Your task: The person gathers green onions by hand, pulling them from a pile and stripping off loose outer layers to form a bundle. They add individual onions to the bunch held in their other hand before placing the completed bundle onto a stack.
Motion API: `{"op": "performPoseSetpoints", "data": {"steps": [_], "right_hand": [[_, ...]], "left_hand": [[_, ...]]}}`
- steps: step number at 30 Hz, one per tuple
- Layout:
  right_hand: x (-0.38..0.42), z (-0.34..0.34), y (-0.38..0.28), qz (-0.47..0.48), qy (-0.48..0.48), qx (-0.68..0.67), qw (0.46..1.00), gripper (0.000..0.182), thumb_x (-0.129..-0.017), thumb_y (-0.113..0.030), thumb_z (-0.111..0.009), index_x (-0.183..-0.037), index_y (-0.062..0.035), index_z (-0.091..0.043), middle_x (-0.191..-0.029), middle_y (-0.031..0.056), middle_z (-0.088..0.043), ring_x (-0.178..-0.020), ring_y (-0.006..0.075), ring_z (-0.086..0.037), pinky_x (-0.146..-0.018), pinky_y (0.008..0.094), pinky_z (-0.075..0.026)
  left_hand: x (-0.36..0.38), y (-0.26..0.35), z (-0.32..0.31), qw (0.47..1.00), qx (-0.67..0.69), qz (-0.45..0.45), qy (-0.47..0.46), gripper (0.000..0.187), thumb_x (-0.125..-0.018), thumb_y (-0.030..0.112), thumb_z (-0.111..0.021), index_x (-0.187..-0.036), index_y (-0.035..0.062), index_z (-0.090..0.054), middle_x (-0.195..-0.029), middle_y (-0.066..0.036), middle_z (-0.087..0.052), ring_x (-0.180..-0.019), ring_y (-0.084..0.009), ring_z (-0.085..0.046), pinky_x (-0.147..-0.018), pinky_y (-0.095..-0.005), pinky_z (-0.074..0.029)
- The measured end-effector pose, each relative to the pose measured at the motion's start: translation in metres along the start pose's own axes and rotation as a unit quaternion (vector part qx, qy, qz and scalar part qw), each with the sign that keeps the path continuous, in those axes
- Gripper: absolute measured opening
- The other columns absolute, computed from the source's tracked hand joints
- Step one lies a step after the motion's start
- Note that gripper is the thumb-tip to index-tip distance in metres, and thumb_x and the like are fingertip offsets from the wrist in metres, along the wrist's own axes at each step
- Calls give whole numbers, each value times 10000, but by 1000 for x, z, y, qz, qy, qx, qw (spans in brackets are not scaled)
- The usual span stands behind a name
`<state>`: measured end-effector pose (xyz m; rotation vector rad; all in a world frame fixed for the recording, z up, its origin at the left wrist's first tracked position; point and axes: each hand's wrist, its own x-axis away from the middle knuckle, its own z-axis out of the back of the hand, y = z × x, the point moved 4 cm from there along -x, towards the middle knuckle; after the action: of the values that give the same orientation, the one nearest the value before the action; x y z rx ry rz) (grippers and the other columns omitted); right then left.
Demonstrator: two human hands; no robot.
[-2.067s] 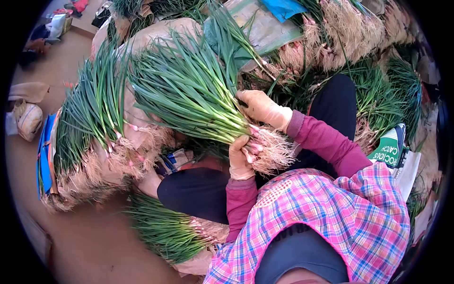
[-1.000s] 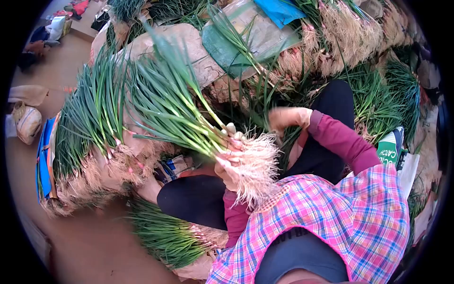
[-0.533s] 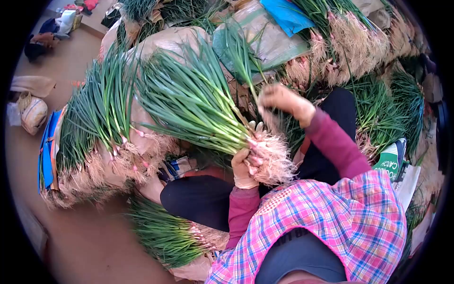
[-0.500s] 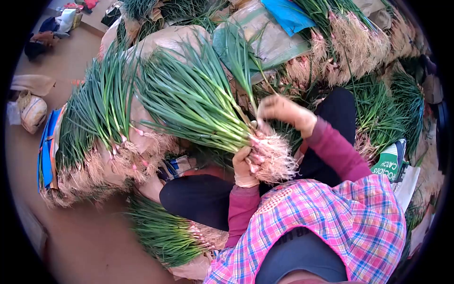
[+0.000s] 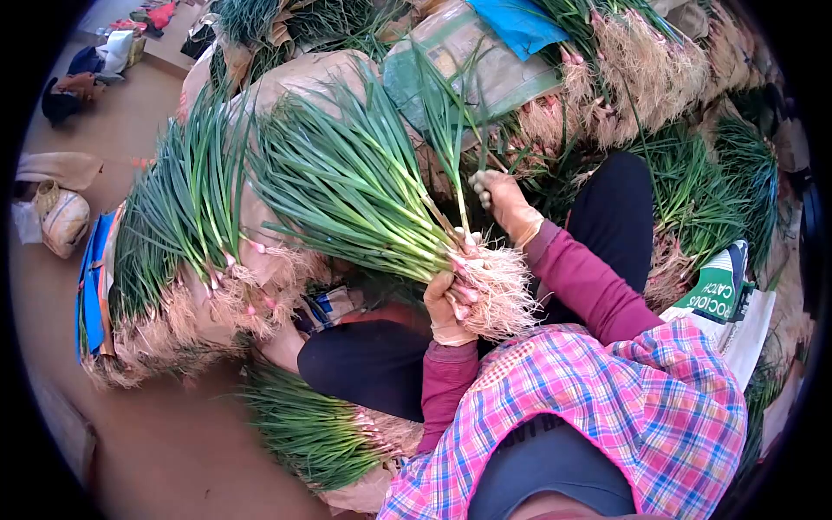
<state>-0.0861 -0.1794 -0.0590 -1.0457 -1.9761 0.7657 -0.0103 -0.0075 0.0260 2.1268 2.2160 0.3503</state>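
My left hand point(image 5: 446, 312), in a pale glove, is wrapped round a thick bunch of green garlic point(image 5: 364, 191), near the pinkish bulbs. Its long leaves fan to the upper left, and the pale roots point(image 5: 498, 290) hang toward my lap. One stalk point(image 5: 457, 165) stands apart at the bunch's right side, its base at the fingertips of the left hand. Just right of that stalk is my right hand point(image 5: 503, 199), also gloved, with its fingers curled in. Whether it grips a thin leaf or stem I cannot make out.
More garlic bunches point(image 5: 195, 199) lean in a row at left. Another bundle point(image 5: 325, 429) lies by my knee, and rooty bunches point(image 5: 641, 74) are piled at upper right. A green-and-white printed sack point(image 5: 719, 290) lies at right, a blue sheet point(image 5: 520, 26) at the top.
My right hand, blurred before, has moved slightly down and toward the right of the separate stalk, fingers now curled. My left hand keeps its hold on the bunch. The view has shifted slightly.
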Motion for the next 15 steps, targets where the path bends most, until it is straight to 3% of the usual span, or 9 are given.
{"op": "performPoseSetpoints", "data": {"steps": [1,2,3,4,5,8,10,13,15], "right_hand": [[-4,9,11,-22,-47,181,982,161,-930,-115,-528,-838,-26,-626,-710,26,-611,-593,107,-558,-531,252,-455],[-4,4,25,46,-238,457,856,146,-905,-131,-555,-875,-16,-640,-754,49,-642,-648,160,-592,-584,299,-478],[0,12,49,107,-396,677,611,160,-881,-146,-583,-912,-5,-653,-799,72,-673,-704,212,-626,-638,346,-500],[17,19,53,-35,-390,599,699,251,-824,-210,-647,-998,-30,-658,-860,110,-684,-811,291,-646,-731,399,-506],[17,22,45,-18,-356,680,641,271,-795,-261,-683,-991,-77,-656,-879,145,-672,-831,328,-644,-726,402,-508],[20,-7,-44,253,13,567,784,178,-843,-212,-631,-953,-72,-630,-836,153,-657,-810,362,-626,-692,423,-509],[19,-31,-69,306,29,487,817,174,-866,-210,-615,-957,-62,-613,-851,149,-642,-783,347,-620,-678,405,-498],[31,-54,-69,346,-26,499,794,224,-874,-234,-625,-977,-37,-596,-887,149,-632,-802,294,-620,-702,354,-482],[43,-47,-49,280,-64,397,872,242,-929,-230,-588,-1084,-45,-584,-940,72,-624,-860,153,-586,-757,289,-468]], "left_hand": [[3,0,-4,1000,-5,2,0,669,-747,157,-648,-1338,-24,-392,-1205,-173,-534,-1054,-270,-567,-911,-420,-491],[3,3,-7,998,-55,-36,24,676,-746,159,-650,-1343,-23,-389,-1200,-172,-536,-1037,-266,-567,-910,-418,-488],[1,6,-8,991,-101,-78,47,684,-745,160,-652,-1348,-22,-385,-1194,-172,-537,-1020,-261,-566,-909,-416,-485],[1,5,-9,992,-83,-79,47,690,-743,111,-641,-1365,-22,-373,-1191,-171,-540,-964,-236,-573,-816,-353,-523],[3,8,28,996,-81,3,31,747,-741,174,-657,-1401,13,-345,-1316,-142,-495,-1189,-280,-491,-1043,-457,-385],[2,5,30,998,-35,21,42,722,-752,119,-646,-1390,-22,-339,-1283,-176,-502,-1066,-245,-553,-816,-332,-514],[1,4,25,994,-75,19,83,720,-753,105,-648,-1381,-59,-336,-1244,-210,-516,-966,-219,-591,-589,-197,-510],[-1,6,42,992,-102,30,71,678,-755,113,-640,-1345,-89,-373,-1215,-219,-533,-954,-234,-598,-622,-230,-542],[2,10,39,990,-130,20,47,714,-747,152,-649,-1363,-66,-361,-1228,-211,-529,-1027,-264,-577,-776,-321,-551]]}}
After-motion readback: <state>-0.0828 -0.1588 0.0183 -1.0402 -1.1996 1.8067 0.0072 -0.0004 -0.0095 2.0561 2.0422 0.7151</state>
